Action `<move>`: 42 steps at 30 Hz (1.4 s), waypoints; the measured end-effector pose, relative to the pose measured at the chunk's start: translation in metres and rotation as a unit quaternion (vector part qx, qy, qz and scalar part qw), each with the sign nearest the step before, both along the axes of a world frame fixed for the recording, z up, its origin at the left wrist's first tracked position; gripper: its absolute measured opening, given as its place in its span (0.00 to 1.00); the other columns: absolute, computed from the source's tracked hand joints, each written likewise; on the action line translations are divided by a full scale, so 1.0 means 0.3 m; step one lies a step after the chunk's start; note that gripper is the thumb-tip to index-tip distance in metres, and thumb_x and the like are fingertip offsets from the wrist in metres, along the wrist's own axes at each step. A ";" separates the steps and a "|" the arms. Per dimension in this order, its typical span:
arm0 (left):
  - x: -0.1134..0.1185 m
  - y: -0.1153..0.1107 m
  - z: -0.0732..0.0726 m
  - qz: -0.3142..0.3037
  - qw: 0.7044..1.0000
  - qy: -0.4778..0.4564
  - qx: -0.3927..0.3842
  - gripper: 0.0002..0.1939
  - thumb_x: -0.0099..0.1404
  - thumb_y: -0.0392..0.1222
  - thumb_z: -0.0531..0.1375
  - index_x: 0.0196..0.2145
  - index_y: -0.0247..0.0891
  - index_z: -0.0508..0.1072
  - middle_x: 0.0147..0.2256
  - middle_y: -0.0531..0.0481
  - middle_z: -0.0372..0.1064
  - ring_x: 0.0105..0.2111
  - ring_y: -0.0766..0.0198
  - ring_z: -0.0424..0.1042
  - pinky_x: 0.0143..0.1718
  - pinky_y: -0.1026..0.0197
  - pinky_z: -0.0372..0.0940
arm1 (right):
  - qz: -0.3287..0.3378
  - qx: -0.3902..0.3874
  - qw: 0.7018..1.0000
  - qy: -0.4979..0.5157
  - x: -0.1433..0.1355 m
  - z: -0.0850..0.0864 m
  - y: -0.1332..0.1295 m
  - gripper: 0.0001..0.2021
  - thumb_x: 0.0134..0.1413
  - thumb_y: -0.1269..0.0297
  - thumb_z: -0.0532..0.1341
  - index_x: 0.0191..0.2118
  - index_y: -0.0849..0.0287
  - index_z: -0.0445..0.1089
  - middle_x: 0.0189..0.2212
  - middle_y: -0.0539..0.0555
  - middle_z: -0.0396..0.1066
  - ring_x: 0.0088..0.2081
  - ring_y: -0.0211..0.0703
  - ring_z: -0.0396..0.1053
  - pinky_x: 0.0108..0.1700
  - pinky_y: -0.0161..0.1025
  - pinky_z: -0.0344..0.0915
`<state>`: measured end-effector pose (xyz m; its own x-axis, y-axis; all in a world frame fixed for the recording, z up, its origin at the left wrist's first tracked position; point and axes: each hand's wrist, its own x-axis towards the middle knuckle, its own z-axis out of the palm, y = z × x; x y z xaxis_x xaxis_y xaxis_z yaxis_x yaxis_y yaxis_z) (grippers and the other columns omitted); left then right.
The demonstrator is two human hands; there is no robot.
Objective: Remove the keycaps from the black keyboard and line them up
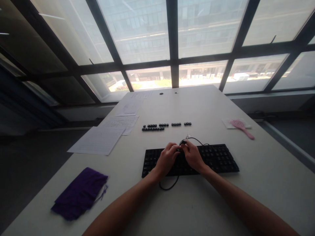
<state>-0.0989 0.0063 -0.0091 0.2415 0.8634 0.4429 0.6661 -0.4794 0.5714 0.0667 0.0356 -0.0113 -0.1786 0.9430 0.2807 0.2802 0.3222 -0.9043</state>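
A black computer keyboard (216,157) lies across the table in front of me, with both my hands over its middle. My right hand (193,156) is closed on a small keycap puller (188,136), whose thin pale wire ends stick up past the fingers. My left hand (167,159) is closed too, its fingertips meeting the right ones; whatever lies in its pinch is hidden. A black cable (169,189) loops out below the keyboard, and more of it shows behind the hands. Beyond, loose black keycaps (153,129) stand in two broken rows.
Printed paper sheets (98,141) overlap along the table's left side. A purple cloth pouch (80,193) with a drawstring lies at front left. On the right, a pink hairbrush (242,127) rests partly on a white sheet. Windows (147,32) rise behind the white table (204,108).
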 end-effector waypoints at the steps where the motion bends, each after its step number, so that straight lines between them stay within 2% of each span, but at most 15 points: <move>1: 0.000 -0.002 -0.003 -0.004 1.000 0.015 0.009 0.12 0.69 0.34 0.57 0.48 0.43 0.71 0.48 0.46 0.67 0.42 0.62 0.72 0.47 0.59 0.69 | -0.002 0.006 1.000 -0.004 0.001 -0.003 0.002 0.11 0.64 0.58 0.54 0.34 0.56 0.68 0.27 0.51 0.72 0.29 0.43 0.68 0.36 0.38 0.61; 4: 0.001 -0.008 -0.011 -0.011 0.998 0.052 0.042 0.14 0.71 0.34 0.52 0.50 0.43 0.71 0.51 0.45 0.65 0.41 0.64 0.73 0.46 0.60 0.70 | 0.002 0.021 1.000 0.012 0.006 -0.005 0.002 0.11 0.63 0.59 0.54 0.32 0.57 0.67 0.27 0.51 0.71 0.30 0.43 0.66 0.35 0.38 0.61; 9: 0.005 -0.015 -0.004 -0.016 0.994 0.081 0.072 0.12 0.72 0.37 0.53 0.48 0.43 0.74 0.46 0.46 0.69 0.45 0.60 0.71 0.47 0.56 0.69 | 0.004 0.025 0.999 0.035 0.011 0.006 -0.010 0.10 0.62 0.62 0.54 0.30 0.57 0.65 0.26 0.50 0.70 0.30 0.42 0.66 0.35 0.38 0.61; 16: -0.026 0.030 0.049 -0.034 0.998 -0.058 0.010 0.08 0.69 0.40 0.59 0.33 0.39 0.77 0.36 0.47 0.71 0.37 0.62 0.72 0.40 0.60 0.69 | -0.028 0.000 0.998 0.049 0.008 0.015 -0.007 0.11 0.63 0.63 0.53 0.30 0.57 0.68 0.27 0.52 0.72 0.30 0.44 0.68 0.36 0.39 0.62; 18: -0.037 0.043 0.049 -0.053 0.997 -0.050 0.002 0.05 0.67 0.40 0.61 0.37 0.40 0.78 0.37 0.47 0.72 0.38 0.62 0.72 0.42 0.59 0.69 | -0.035 -0.002 0.998 0.051 0.009 0.014 -0.002 0.12 0.64 0.63 0.53 0.30 0.57 0.68 0.27 0.52 0.72 0.30 0.44 0.68 0.36 0.39 0.62; 21: -0.043 0.052 0.035 -0.071 0.997 0.001 0.019 0.10 0.66 0.40 0.63 0.46 0.42 0.76 0.41 0.45 0.71 0.41 0.60 0.72 0.44 0.57 0.70 | -0.028 0.002 0.998 0.052 0.009 0.009 0.001 0.11 0.64 0.62 0.53 0.31 0.57 0.68 0.27 0.51 0.72 0.30 0.43 0.68 0.35 0.38 0.61; 26: -0.016 0.038 0.027 -0.087 0.991 0.085 0.053 0.09 0.70 0.38 0.56 0.44 0.40 0.76 0.40 0.45 0.70 0.41 0.59 0.70 0.43 0.55 0.70 | -0.022 0.005 0.999 0.045 0.007 0.006 0.003 0.12 0.63 0.62 0.54 0.28 0.56 0.65 0.24 0.50 0.69 0.28 0.42 0.65 0.33 0.38 0.60; 30: -0.005 0.035 0.041 -0.091 0.995 0.024 0.024 0.08 0.69 0.38 0.58 0.43 0.39 0.75 0.40 0.46 0.70 0.40 0.61 0.71 0.42 0.59 0.70 | -0.027 0.001 0.998 0.050 0.007 0.011 0.002 0.12 0.64 0.62 0.53 0.28 0.56 0.64 0.24 0.50 0.69 0.27 0.42 0.65 0.33 0.37 0.60; 32: -0.024 0.072 0.050 -0.059 0.998 -0.023 0.007 0.06 0.67 0.39 0.61 0.41 0.39 0.75 0.39 0.47 0.71 0.37 0.63 0.71 0.38 0.61 0.70 | -0.025 -0.003 0.998 0.061 0.007 0.015 0.001 0.12 0.64 0.61 0.53 0.30 0.57 0.66 0.25 0.51 0.71 0.29 0.43 0.67 0.34 0.38 0.61; 35: -0.081 0.186 0.057 0.014 1.000 -0.022 -0.009 0.05 0.64 0.39 0.64 0.39 0.38 0.75 0.37 0.49 0.73 0.31 0.65 0.70 0.34 0.62 0.68 | -0.023 -0.008 0.997 0.073 0.006 0.020 -0.002 0.13 0.65 0.61 0.53 0.30 0.57 0.68 0.26 0.52 0.71 0.29 0.43 0.68 0.35 0.38 0.62; 38: -0.142 0.320 0.046 0.081 0.995 0.055 -0.008 0.05 0.62 0.38 0.66 0.37 0.38 0.76 0.36 0.49 0.75 0.33 0.62 0.71 0.41 0.57 0.68 | -0.017 -0.008 0.997 0.070 0.005 0.021 -0.004 0.13 0.64 0.61 0.54 0.29 0.57 0.69 0.25 0.51 0.71 0.29 0.43 0.68 0.35 0.38 0.62; 42: -0.187 0.424 0.016 0.101 0.981 0.165 -0.002 0.03 0.61 0.38 0.66 0.35 0.39 0.78 0.36 0.48 0.76 0.40 0.56 0.71 0.50 0.52 0.64 | -0.015 -0.018 0.997 0.072 0.006 0.015 -0.003 0.13 0.65 0.61 0.54 0.30 0.57 0.70 0.25 0.51 0.71 0.28 0.43 0.68 0.35 0.38 0.62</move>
